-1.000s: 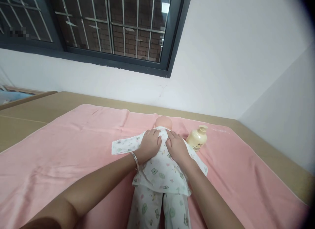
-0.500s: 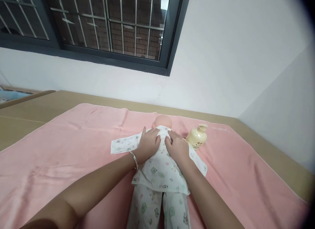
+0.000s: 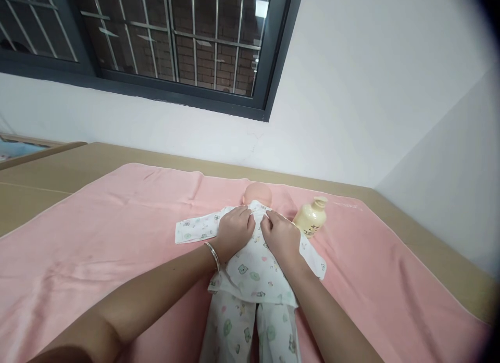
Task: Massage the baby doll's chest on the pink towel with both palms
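Observation:
A baby doll (image 3: 257, 193) lies on a pink blanket, its head toward the wall. It is dressed in a white printed shirt (image 3: 253, 272) and matching trousers (image 3: 230, 329). My left hand (image 3: 235, 232), with a silver bangle at the wrist, is closed on the shirt at the upper chest near the collar. Opposite it, my right hand (image 3: 282, 237) is closed on the other side of the shirt's upper front. The fingertips are partly hidden. One sleeve stretches out flat to the left; the other angles down to the right beneath my forearm.
A pale yellow pump-shaped bottle (image 3: 312, 217) stands just right of the doll's shoulder. The pink blanket (image 3: 128, 238) covers much of the wooden surface (image 3: 105, 157). A white wall (image 3: 336, 92) and a dark-framed barred window (image 3: 175, 89) rise behind.
The fingers of both hands have curled in from lying flatter to gripping the shirt near the collar. My left thumb and fingers have drawn together. The doll and bottle stay in place.

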Demonstrator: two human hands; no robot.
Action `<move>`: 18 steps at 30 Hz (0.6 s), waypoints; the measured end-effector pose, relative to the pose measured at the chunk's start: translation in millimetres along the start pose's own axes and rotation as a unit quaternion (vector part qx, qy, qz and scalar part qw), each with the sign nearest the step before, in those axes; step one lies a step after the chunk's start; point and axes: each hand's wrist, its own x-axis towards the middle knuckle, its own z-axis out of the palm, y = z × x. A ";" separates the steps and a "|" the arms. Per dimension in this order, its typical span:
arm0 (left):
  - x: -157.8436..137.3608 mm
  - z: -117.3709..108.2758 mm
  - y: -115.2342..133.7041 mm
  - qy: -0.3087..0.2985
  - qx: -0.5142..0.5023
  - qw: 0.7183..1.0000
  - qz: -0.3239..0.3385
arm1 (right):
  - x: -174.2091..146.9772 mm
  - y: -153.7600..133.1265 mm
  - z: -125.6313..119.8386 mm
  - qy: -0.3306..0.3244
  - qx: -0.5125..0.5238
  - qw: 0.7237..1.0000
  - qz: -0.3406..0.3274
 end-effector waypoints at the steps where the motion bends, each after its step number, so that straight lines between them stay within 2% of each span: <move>1: 1.0 -0.6 0.1 -0.002 -0.006 1.000 -0.010 | 0.3 -0.3 -0.9 -0.011 -0.003 1.000 0.011; 5: 10.2 -4.3 -0.8 -0.070 -0.045 0.995 -0.046 | 8.3 5.8 0.9 -0.055 0.028 0.998 -0.008; 9: 17.0 -6.1 -3.6 -0.123 -0.065 0.990 -0.038 | 15.7 14.7 5.3 -0.095 0.067 0.992 -0.054; 11: 17.5 -5.8 -4.7 -0.121 -0.066 0.990 -0.024 | 16.1 17.1 6.3 -0.091 0.072 0.990 -0.080; 14: 16.3 -4.5 -5.8 -0.114 -0.067 0.991 0.029 | 13.4 18.0 7.2 -0.051 0.078 0.989 -0.117; 18: 12.1 -1.9 -5.9 -0.072 -0.053 0.994 0.065 | 7.5 15.5 8.8 0.006 0.063 0.993 -0.104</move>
